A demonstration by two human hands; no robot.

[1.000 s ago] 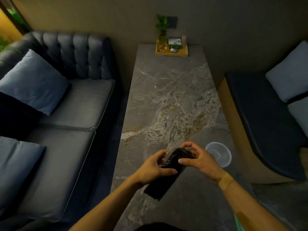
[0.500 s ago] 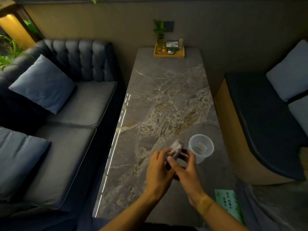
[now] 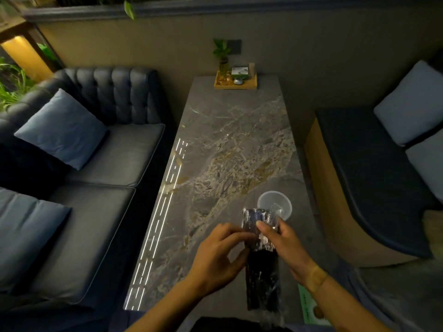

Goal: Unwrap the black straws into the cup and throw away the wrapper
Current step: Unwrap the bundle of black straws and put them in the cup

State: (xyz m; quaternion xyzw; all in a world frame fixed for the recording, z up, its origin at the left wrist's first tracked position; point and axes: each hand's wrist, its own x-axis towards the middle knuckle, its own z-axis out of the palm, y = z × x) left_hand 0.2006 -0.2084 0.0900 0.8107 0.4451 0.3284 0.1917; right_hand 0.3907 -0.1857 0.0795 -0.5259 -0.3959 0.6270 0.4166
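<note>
Over the marble table's (image 3: 223, 144) near end, both hands pinch the straw pack (image 3: 262, 264).
Left hand (image 3: 219, 255) and right hand (image 3: 285, 245) grip its clear wrapper (image 3: 260, 221); cup (image 3: 274, 204) stands at one o'clock, just beyond.

Both hands (image 3: 242, 248) on wrapped straws (image 3: 262, 271) (cup (image 3: 274, 203) beyond)

Dim room, plain beige wall (image 3: 167, 51) at 12 o'clock. Long grey marble table (image 3: 230, 144) running centre toward 12, streaked light reflections along its 9 o'clock edge. Dark tufted sofa (image 3: 115, 154) at 9 o'clock with blue cushions (image 3: 60, 128). Bench with dark seat pad (image 3: 374, 168) and pale cushions at 3 o'clock. Wooden tray (image 3: 236, 83) with small potted plant (image 3: 223, 53) at table's far end. Warm lamp glow and greenery at 10 o'clock.
</note>
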